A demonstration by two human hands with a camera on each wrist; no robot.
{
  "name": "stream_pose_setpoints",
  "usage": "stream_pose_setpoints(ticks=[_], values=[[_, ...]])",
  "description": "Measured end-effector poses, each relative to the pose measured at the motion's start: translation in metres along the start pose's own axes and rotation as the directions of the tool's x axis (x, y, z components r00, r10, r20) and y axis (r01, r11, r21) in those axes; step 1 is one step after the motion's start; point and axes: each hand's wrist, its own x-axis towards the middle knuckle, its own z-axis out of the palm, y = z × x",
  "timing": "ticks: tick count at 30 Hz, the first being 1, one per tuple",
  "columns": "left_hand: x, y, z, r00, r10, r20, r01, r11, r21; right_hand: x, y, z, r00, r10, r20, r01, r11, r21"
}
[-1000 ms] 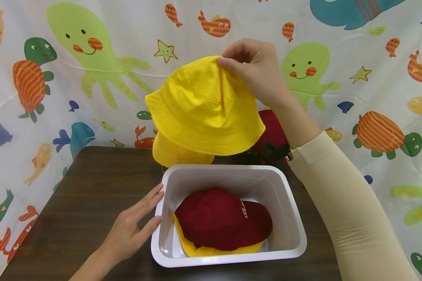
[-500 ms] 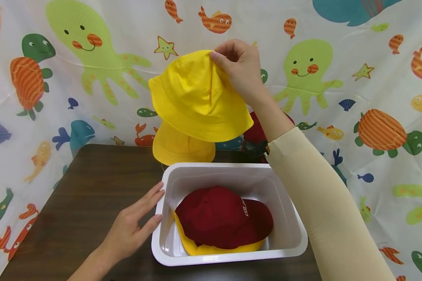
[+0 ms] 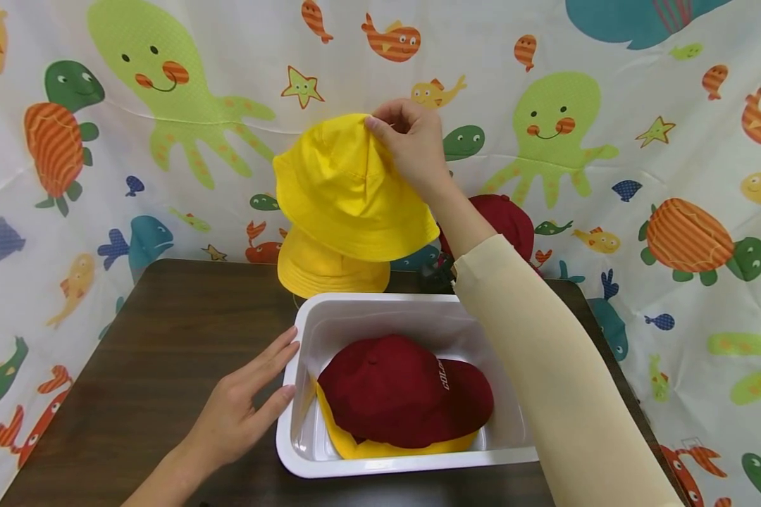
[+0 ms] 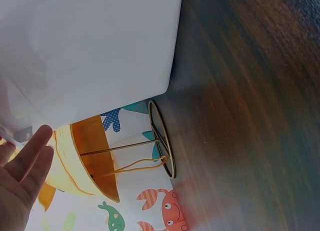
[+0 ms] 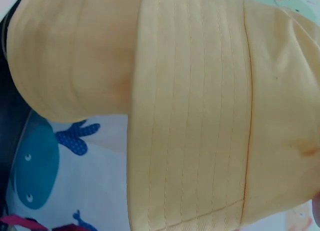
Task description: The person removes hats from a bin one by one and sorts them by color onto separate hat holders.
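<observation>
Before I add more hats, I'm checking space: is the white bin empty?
No, the white bin isn't empty: the head view shows a maroon cap inside, atop yellow fabric.

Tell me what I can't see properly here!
Head view: top of the back yellow hat, behind the held yellow hat.
Head view: right rim of the white bin, behind the beige sleeve.
Head view: most of the yellow cloth inside it, under a red cap.
Right wrist: most of the right hand, beyond the edge.

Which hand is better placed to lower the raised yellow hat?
Probably the right hand: it pinches the raised yellow hat near its top, while the left hand is at the white tub.
</observation>
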Motion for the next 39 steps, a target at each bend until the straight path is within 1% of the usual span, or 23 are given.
stream_pose_setpoints(ticks=[6, 12, 18, 23, 26, 30, 34, 39], values=[[0.000, 0.001, 0.000, 1.000, -0.001, -0.002, 0.001, 1.000, 0.001, -0.004, 0.012, 0.008, 1.000, -0.004, 0.019, 0.004, 1.000, -0.007], [0.000, 0.000, 0.000, 1.000, 0.000, -0.003, 0.000, 1.000, 0.001, -0.008, 0.019, 0.012, 0.999, -0.015, 0.045, 0.016, 1.000, -0.021], [-0.002, -0.002, 0.002, 1.000, 0.012, -0.010, -0.012, 1.000, -0.011, -0.012, 0.031, 0.017, 0.999, -0.003, 0.047, 0.005, 0.999, -0.042], [-0.005, -0.003, 0.003, 1.000, 0.017, -0.020, -0.017, 1.000, -0.016, -0.016, 0.037, 0.021, 0.998, 0.003, 0.070, 0.000, 0.999, -0.048], [-0.004, -0.003, 0.002, 1.000, 0.013, -0.018, -0.013, 1.000, -0.012, -0.018, 0.039, 0.022, 0.997, 0.029, 0.077, -0.024, 0.998, -0.058], [-0.002, -0.002, 0.001, 1.000, 0.008, -0.011, -0.008, 1.000, -0.010, -0.021, 0.042, 0.023, 0.993, 0.088, 0.084, -0.081, 0.993, -0.082], [-0.001, -0.001, 0.001, 1.000, 0.004, -0.005, -0.004, 1.000, -0.007, -0.024, 0.048, 0.025, 0.990, 0.109, 0.089, -0.101, 0.990, -0.098], [-0.002, -0.002, 0.002, 1.000, 0.009, -0.007, -0.009, 1.000, -0.007, -0.026, 0.054, 0.027, 0.989, 0.110, 0.100, -0.100, 0.990, -0.104]])
